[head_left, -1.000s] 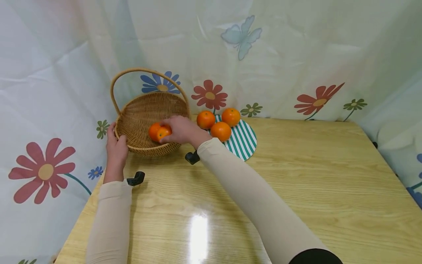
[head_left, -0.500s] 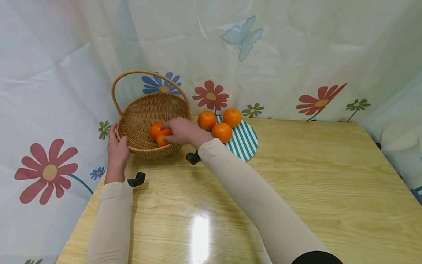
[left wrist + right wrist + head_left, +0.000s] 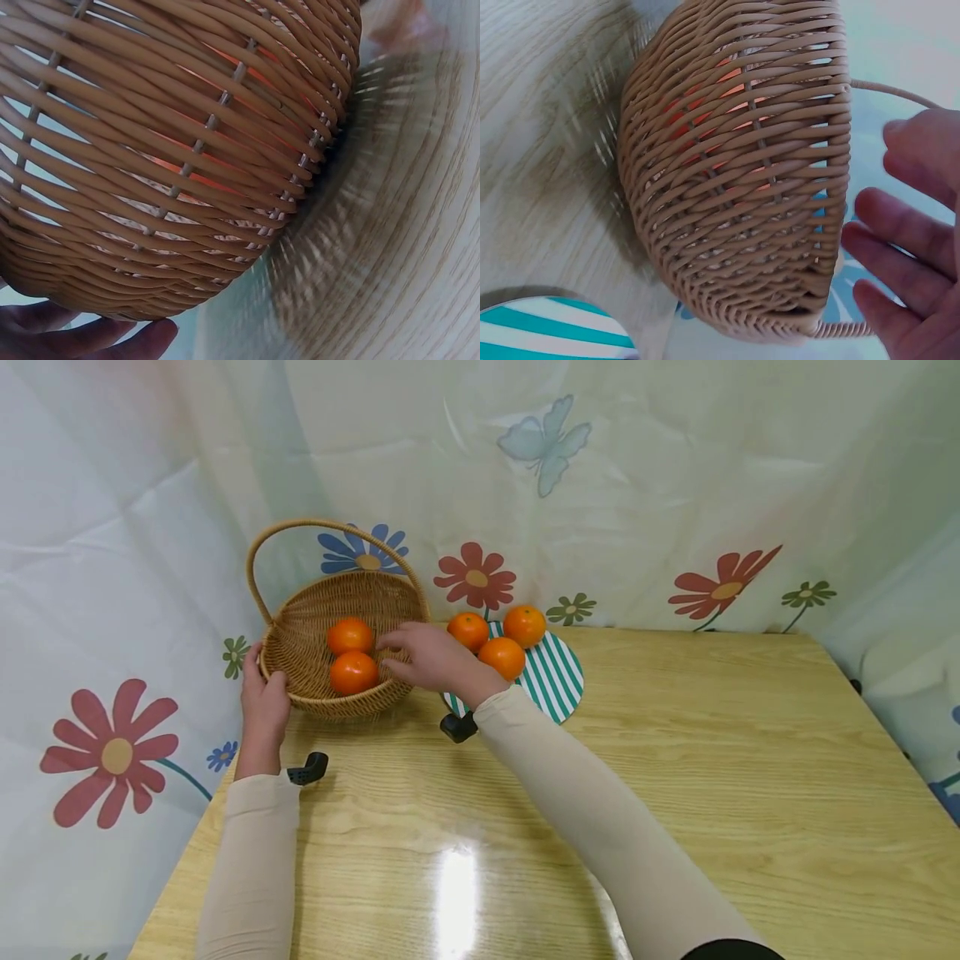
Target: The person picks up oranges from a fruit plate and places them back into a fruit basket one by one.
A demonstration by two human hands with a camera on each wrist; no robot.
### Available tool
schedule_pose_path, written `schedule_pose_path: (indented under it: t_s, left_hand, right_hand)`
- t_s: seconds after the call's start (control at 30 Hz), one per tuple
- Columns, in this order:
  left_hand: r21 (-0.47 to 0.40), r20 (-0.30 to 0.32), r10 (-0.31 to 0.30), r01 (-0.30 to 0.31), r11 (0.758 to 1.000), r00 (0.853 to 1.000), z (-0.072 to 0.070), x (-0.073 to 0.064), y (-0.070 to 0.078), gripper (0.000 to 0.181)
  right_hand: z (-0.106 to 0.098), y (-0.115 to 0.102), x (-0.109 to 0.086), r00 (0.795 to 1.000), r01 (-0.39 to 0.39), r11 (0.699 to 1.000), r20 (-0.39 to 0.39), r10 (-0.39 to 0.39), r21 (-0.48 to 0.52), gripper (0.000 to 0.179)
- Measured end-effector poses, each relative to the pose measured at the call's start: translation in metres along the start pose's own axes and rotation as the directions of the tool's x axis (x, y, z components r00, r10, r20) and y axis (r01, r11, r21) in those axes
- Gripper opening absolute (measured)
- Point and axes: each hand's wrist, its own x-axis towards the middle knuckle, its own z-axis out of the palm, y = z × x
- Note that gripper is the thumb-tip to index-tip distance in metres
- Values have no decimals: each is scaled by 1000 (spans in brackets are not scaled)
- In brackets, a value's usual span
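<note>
Two glossy, round orange fruits (image 3: 354, 673) lie inside a tan woven wicker basket (image 3: 386, 596) in the head view, where the left hand (image 3: 266, 703) grips the basket's rim and the right hand (image 3: 433, 657), holding nothing, hovers over the opposite side, near three similar fruits (image 3: 502, 659) on a round green-and-white striped mat (image 3: 561, 681). The left wrist view shows orange through the weave and left fingertips (image 3: 154, 339) against the basket; the right wrist view shows the right fingers (image 3: 904, 229) spread loosely beside its rim.

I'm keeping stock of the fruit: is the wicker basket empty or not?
Not empty, but not full: two orange fruits lie in the wicker basket, with bare wicker around them in the head view.
</note>
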Motion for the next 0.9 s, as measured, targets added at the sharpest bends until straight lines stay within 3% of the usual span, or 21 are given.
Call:
schedule_pose_path:
  t_s: [0.57, 0.9]
  left_hand:
    - [15, -4, -4, 4, 1000, 1000, 0, -4, 0, 65]
    - [7, 2, 3, -3, 1000, 1000, 0, -3, 1, 65]
  right_hand:
    - [-2, 18, -39, 979, 40, 996, -202, -22, 85, 24]
    - [-2, 48, -59, 963, -55, 997, -262, 67, 51, 26]
